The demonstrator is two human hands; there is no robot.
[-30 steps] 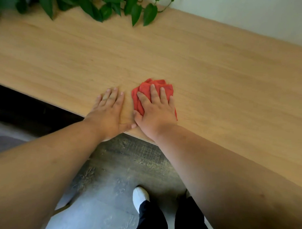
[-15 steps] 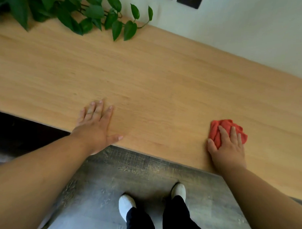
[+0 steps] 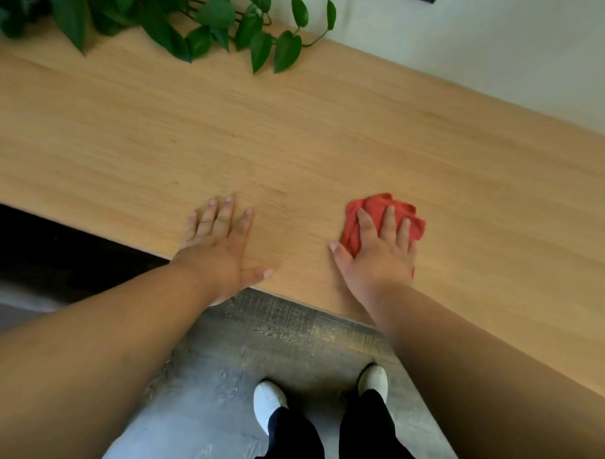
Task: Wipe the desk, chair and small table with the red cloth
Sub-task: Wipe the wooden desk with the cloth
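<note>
Cloth status: red cloth (image 3: pixel 385 216) is bunched on the worktop (image 3: pixel 331 137), near the front edge, pinned under the right hand (image 3: pixel 379 252). Right hand lies flat with fingers spread over it, pressing down rather than gripping; the thumb sits on bare wood beside the cloth. Left hand (image 3: pixel 220 247) is empty, palm down, fingers splayed on the wood, well apart from the cloth and close to the same front edge. Looks like a brace.

Step in hand, as I read it: wiping the desk surface, front strip. Chair and small table are not in view, so those parts look not yet reachable from here.

Risks from here:
- Cloth is wadded, not spread. Contact patch is small, so strokes could leave unwiped bands.
- Flat-palm hold only. A fast stroke or a change of direction could let the hand slide off and leave the cloth behind.
- Both hands sit near the front edge. A stroke pulled toward the body could drag the cloth over the lip onto the floor (image 3: pixel 290 335).
- Plant leaves (image 3: pixel 259 39) hang over the back of the worktop. A long reach there could snag the vines or shove the plant; its pot is out of view, so I cannot tell how stable it is.
- Weight on the left hand near the edge: a slip would upset balance.
</note>
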